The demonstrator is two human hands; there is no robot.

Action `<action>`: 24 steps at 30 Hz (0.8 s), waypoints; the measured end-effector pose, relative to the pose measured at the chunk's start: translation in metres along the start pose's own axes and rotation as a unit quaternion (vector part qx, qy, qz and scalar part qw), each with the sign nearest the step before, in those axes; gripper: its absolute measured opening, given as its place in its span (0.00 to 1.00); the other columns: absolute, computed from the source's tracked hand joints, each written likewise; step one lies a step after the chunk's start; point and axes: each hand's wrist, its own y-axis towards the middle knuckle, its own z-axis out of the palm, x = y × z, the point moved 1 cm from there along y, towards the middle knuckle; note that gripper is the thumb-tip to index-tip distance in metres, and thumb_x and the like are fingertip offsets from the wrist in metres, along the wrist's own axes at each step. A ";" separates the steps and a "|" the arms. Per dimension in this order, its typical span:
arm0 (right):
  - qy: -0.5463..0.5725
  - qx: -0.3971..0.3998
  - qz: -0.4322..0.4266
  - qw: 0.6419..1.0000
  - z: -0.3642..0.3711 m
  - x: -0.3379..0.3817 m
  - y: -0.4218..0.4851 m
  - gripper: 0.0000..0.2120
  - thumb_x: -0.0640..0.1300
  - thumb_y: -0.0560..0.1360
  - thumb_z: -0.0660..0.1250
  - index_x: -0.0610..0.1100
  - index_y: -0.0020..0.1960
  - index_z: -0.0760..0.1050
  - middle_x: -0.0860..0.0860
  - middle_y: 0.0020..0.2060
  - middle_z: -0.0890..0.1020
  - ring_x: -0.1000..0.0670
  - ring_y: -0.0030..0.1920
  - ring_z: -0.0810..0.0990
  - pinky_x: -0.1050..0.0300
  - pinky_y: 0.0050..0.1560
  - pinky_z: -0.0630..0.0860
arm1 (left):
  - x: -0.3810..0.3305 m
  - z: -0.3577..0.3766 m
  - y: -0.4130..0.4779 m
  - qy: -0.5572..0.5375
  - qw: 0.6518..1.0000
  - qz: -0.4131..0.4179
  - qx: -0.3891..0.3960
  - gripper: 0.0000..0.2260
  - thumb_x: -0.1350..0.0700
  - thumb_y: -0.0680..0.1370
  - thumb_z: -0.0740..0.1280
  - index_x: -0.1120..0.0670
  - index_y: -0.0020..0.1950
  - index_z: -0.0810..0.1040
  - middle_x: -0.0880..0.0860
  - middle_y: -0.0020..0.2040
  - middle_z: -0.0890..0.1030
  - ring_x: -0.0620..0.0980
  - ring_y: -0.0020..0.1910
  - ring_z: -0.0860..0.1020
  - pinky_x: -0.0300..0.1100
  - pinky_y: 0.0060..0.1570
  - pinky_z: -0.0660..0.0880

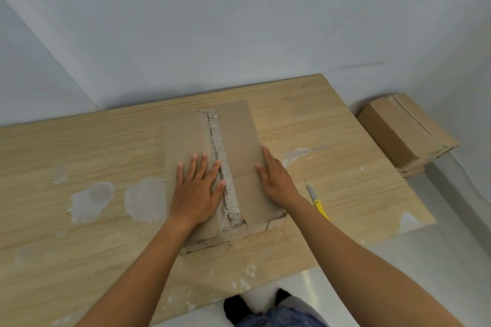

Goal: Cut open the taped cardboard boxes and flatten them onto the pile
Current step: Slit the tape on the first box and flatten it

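Head view, looking down on a light wood-grain tabletop [79, 146] that fills the lower and middle frame, with grey-white patches of worn surface at lower left and right of centre. A cardboard box [239, 138] lies at centre frame, long axis running away from the camera, its top seam a rough strip of torn paper and tape residue; the near end is ragged, with torn flap edges showing against the tabletop. Left hand [198, 191] lies palm-down on the left top panel, fingers spread and flat, fingertips reaching the torn seam; its grip is open, pressing rather than holding. Right hand [275, 176] rests at the right edge of the box, fingers extended along that edge, thumb on the top panel; its grip is also open, nothing clasped in it. A utility knife [317, 202] with a yellow handle and exposed blade lies on the tabletop just right of the right wrist, apart from both hands, partly hidden by the forearm. At the right edge of the frame, beyond the tabletop's corner, a pile of cardboard [406, 130] sits lower down against the wall, with a folded box on top; whether it is fully flattened cannot be told. Dark shoes [236, 308] show at bottom centre on a pale floor.
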 end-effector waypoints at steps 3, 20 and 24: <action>-0.003 -0.029 0.005 1.000 -0.014 -0.024 -0.009 0.22 0.52 0.83 0.48 0.42 0.67 0.70 0.44 0.63 0.74 0.43 0.66 0.70 0.49 0.62 0.68 | -0.001 0.001 -0.001 -0.013 1.000 0.002 -0.005 0.34 0.35 0.75 0.36 0.46 0.79 0.52 0.52 0.79 0.48 0.51 0.77 0.41 0.53 0.74 0.35; -0.225 -0.023 0.219 0.949 -0.049 -0.109 -0.034 0.13 0.48 0.81 0.57 0.39 0.56 0.69 0.42 0.54 0.77 0.41 0.55 0.76 0.53 0.46 0.70 | -0.003 -0.003 -0.001 -0.040 0.999 -0.022 -0.014 0.34 0.34 0.75 0.38 0.45 0.78 0.54 0.49 0.79 0.50 0.48 0.77 0.42 0.50 0.74 0.36; -0.151 -0.063 0.210 0.964 -0.055 -0.098 -0.021 0.08 0.44 0.81 0.57 0.40 0.54 0.65 0.40 0.51 0.78 0.38 0.51 0.78 0.50 0.45 0.72 | 0.003 -0.009 0.004 -0.060 0.997 -0.023 -0.041 0.33 0.35 0.75 0.42 0.47 0.75 0.64 0.49 0.77 0.60 0.50 0.77 0.53 0.50 0.73 0.46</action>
